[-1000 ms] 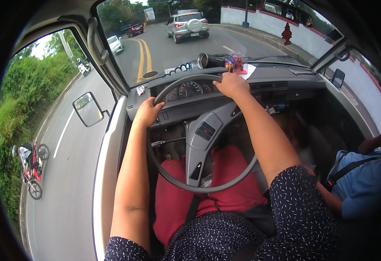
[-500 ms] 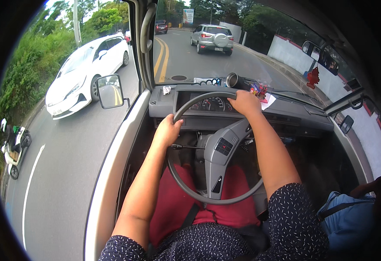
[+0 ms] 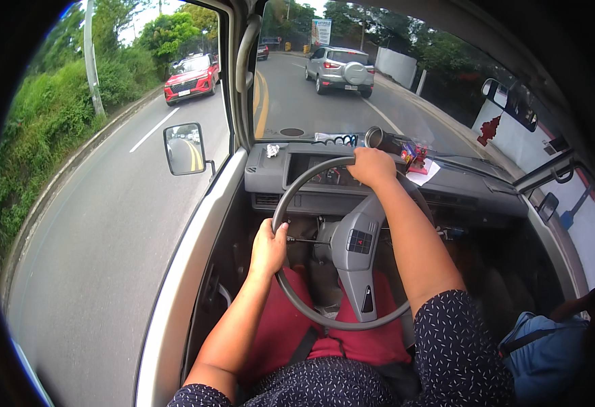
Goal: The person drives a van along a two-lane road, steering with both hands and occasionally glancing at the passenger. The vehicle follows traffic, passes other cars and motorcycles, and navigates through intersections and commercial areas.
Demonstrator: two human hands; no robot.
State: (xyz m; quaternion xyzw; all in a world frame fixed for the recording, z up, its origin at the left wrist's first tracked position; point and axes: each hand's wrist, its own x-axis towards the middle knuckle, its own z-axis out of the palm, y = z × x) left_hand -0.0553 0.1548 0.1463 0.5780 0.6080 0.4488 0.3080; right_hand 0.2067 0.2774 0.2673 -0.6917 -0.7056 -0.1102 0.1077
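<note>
Left grip [image 3: 268, 251] clamps the wheel [image 3: 353, 237], right grip [image 3: 372, 167] clamps it higher up, and a tumbler [image 3: 387, 142] lies just beyond the right grip!

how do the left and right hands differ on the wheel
The right hand is at the top of the wheel; the left hand is lower, on its left side. The right forearm crosses in front of the wheel's right part; the left forearm comes up outside it, from the lower left. Both hands are bare and curled round the rim.
</note>
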